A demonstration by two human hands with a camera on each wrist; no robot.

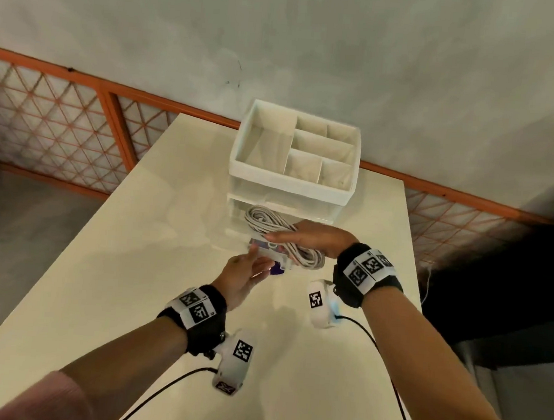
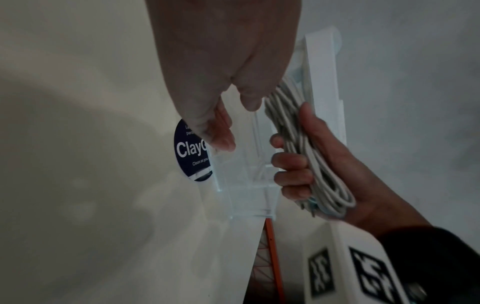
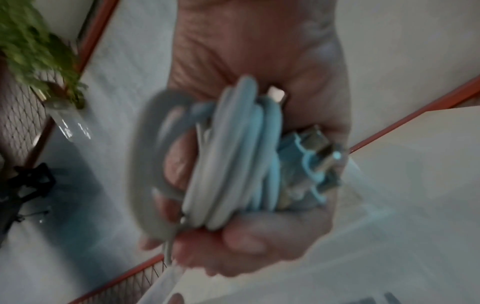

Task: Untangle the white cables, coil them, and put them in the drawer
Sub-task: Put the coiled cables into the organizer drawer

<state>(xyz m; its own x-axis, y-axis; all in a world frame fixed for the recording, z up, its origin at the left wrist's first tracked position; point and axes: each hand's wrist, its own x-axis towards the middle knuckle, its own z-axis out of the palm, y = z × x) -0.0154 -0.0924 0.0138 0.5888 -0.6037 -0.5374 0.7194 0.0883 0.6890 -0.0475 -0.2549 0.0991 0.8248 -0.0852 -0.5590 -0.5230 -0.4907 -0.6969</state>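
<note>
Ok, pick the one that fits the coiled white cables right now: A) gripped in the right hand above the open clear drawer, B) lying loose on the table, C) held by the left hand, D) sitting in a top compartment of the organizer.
A: the right hand curls round the coiled white cables over the open clear drawer.

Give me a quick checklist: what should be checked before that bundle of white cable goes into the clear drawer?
1. Cable coiled: ok. The white cables form one tidy bundle.
2. Grip secure: ok. The right hand has its fingers curled round the coil.
3. Drawer open: ok. The clear drawer is pulled out from the white organizer.
4. Drawer steadied: ok. The left hand is at its front edge.
5. Room inside the drawer: cannot tell; the clear walls and the hands hide its floor.
6. Loose ends tucked: cannot tell. Plugs show at the coil's end in the right wrist view, which is blurred.
</note>
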